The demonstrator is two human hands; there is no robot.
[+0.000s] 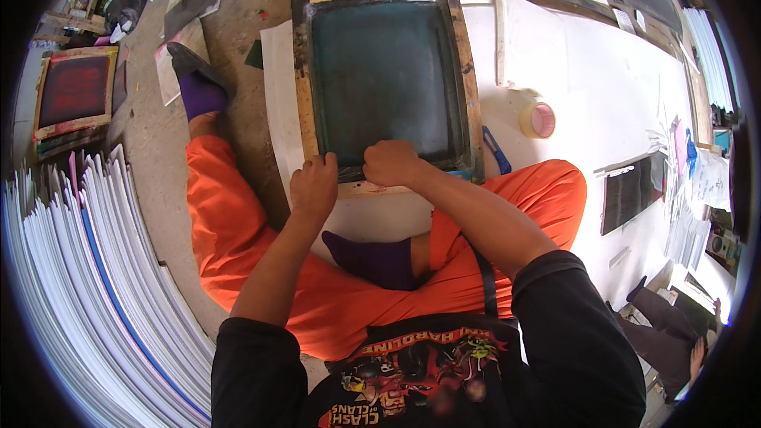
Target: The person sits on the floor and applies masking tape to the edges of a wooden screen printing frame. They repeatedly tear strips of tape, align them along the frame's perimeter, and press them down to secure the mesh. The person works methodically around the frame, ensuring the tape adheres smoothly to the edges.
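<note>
A wooden-framed printing screen [468, 87] lies before me on white sheet material, its mesh [380, 79] dark green and taped dark along the borders. At its near left corner my left hand [315, 185] is closed, fingertips on the near rail. My right hand [391, 164] is curled into a fist over the near edge of the mesh, a short gap from the left. Whatever the fingers pinch is hidden or too thin to make out. To the right of the frame lies a blue utility knife [496, 150], and beyond it a roll of tape [538, 120].
White sheets [87, 246] stand stacked on edge at the left. Behind them leans a red-meshed screen [75, 89]. A white board [602, 79] spreads to the right, with a wooden strip [500, 38] on it. Another person's legs [662, 337] show at the lower right.
</note>
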